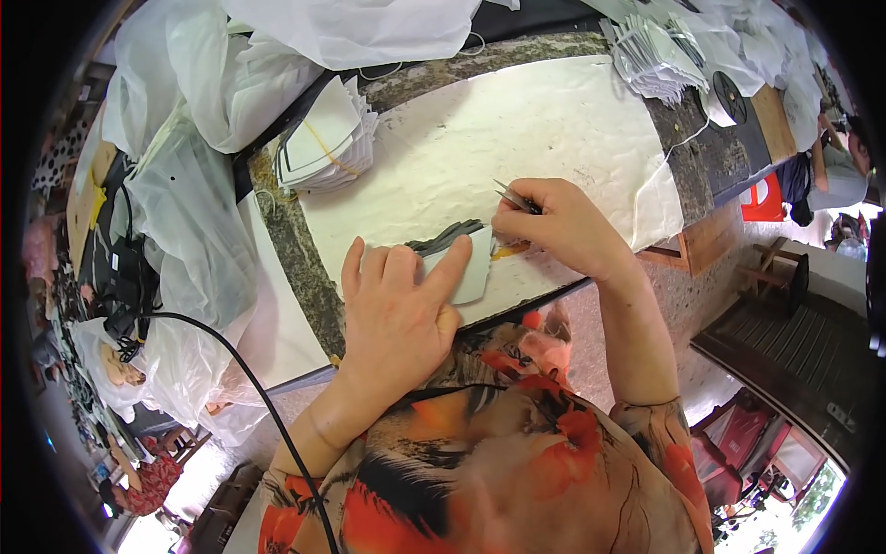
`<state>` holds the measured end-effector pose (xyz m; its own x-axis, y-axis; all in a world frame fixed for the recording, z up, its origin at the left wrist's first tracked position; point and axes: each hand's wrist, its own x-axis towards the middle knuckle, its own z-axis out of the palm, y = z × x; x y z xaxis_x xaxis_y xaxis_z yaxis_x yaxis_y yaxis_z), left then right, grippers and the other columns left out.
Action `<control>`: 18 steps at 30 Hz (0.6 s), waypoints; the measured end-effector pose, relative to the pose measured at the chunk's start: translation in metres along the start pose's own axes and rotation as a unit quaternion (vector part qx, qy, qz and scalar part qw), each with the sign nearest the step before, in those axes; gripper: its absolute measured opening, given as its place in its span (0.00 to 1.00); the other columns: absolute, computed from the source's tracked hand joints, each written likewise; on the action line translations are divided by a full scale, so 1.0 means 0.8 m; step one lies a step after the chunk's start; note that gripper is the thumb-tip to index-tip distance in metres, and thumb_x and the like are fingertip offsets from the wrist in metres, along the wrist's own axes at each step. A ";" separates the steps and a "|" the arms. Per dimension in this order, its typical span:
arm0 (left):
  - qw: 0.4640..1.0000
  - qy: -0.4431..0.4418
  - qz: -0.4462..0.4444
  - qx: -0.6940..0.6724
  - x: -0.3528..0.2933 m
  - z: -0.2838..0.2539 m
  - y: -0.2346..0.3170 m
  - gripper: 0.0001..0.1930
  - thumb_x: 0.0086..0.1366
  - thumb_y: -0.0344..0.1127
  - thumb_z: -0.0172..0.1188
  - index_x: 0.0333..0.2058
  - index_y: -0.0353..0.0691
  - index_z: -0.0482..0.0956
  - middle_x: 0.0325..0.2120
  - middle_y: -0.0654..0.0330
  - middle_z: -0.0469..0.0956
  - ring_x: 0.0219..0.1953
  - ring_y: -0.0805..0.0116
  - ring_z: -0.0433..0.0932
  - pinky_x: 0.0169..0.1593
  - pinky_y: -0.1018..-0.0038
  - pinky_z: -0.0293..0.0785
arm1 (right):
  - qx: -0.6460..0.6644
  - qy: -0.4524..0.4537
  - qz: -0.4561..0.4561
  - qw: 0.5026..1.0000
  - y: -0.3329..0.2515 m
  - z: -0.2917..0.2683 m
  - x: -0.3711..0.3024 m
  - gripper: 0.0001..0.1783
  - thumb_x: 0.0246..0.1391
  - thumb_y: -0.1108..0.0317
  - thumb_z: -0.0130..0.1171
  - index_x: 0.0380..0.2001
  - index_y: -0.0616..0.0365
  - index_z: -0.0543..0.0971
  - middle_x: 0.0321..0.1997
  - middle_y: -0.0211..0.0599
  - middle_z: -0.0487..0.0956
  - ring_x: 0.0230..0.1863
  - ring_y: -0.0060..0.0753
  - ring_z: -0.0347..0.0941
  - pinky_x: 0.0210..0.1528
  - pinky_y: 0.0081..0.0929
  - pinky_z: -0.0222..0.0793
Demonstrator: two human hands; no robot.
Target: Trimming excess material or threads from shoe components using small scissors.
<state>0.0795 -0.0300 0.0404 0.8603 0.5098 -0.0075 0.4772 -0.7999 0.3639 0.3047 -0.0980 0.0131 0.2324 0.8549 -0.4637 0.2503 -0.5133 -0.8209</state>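
Observation:
My left hand lies spread over a pale grey, flat cut piece, its index finger pressing on top and its thumb by the near edge. Dark-edged strips or layers show just beyond those fingers; how many is hidden. Small pointed scissors are held in my right hand, closed around their dark part, with the tips pointing up and left. The right fingertips are beside the piece's right edge. A yellowish strip shows below them.
White paper covers the worktop. A banded stack of pale cut pieces stands at far left, another stack at far right. A black reel sits near the right stack. Plastic bags crowd the left; a black cable crosses there.

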 end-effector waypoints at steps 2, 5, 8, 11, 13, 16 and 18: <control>1.000 0.007 0.001 0.000 -0.001 0.002 0.000 0.30 0.52 0.31 0.58 0.58 0.53 0.77 0.34 0.58 0.66 0.41 0.57 0.70 0.66 0.44 0.58 | -0.007 0.005 -0.004 1.000 0.000 0.001 0.000 0.12 0.55 0.65 0.61 0.25 0.64 0.75 0.22 0.26 0.74 0.28 0.15 0.67 0.32 0.20 0.66; 1.000 0.016 0.003 -0.001 -0.002 0.003 0.000 0.31 0.52 0.31 0.59 0.58 0.53 0.77 0.34 0.57 0.66 0.41 0.57 0.70 0.65 0.44 0.59 | 0.015 0.010 0.003 1.000 -0.002 0.003 0.001 0.13 0.55 0.65 0.61 0.25 0.64 0.76 0.22 0.26 0.74 0.28 0.15 0.66 0.32 0.21 0.66; 1.000 0.024 0.006 0.000 -0.003 0.005 0.000 0.31 0.52 0.31 0.59 0.58 0.53 0.77 0.34 0.57 0.66 0.41 0.57 0.70 0.65 0.44 0.59 | 0.010 0.020 -0.002 1.000 -0.003 0.004 0.000 0.14 0.54 0.64 0.61 0.25 0.65 0.76 0.22 0.26 0.74 0.27 0.16 0.66 0.31 0.21 0.66; 1.000 0.019 0.002 0.001 -0.002 0.004 0.001 0.30 0.52 0.31 0.59 0.58 0.53 0.77 0.34 0.57 0.66 0.41 0.57 0.70 0.65 0.44 0.59 | -0.020 0.032 -0.018 0.999 0.001 0.006 -0.001 0.14 0.54 0.64 0.62 0.26 0.66 0.76 0.21 0.28 0.74 0.27 0.16 0.66 0.31 0.22 0.65; 1.000 0.019 0.002 0.000 -0.002 0.004 0.001 0.30 0.52 0.31 0.59 0.58 0.53 0.78 0.34 0.57 0.66 0.41 0.57 0.69 0.65 0.44 0.60 | -0.039 0.048 -0.031 0.998 0.002 0.008 -0.002 0.14 0.53 0.64 0.62 0.25 0.66 0.75 0.20 0.30 0.73 0.26 0.17 0.66 0.30 0.23 0.65; 1.000 0.021 -0.001 0.002 -0.003 0.005 0.001 0.30 0.52 0.31 0.59 0.58 0.53 0.78 0.34 0.57 0.66 0.41 0.56 0.69 0.65 0.45 0.60 | -0.051 0.055 -0.022 0.997 0.000 0.012 -0.002 0.14 0.52 0.64 0.62 0.24 0.66 0.74 0.19 0.31 0.71 0.26 0.17 0.65 0.30 0.24 0.65; 1.000 0.024 -0.002 0.002 -0.003 0.007 0.002 0.30 0.52 0.31 0.59 0.58 0.52 0.78 0.34 0.57 0.66 0.41 0.56 0.69 0.64 0.45 0.60 | -0.050 0.056 -0.021 0.997 0.002 0.013 -0.002 0.14 0.51 0.64 0.61 0.24 0.66 0.74 0.19 0.32 0.71 0.25 0.19 0.66 0.29 0.25 0.66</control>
<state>0.0794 -0.0339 0.0356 0.8492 0.5270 0.0351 0.4811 -0.7992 0.3602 0.2950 -0.0997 0.0091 0.3218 0.8647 -0.3856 0.3530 -0.4875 -0.7986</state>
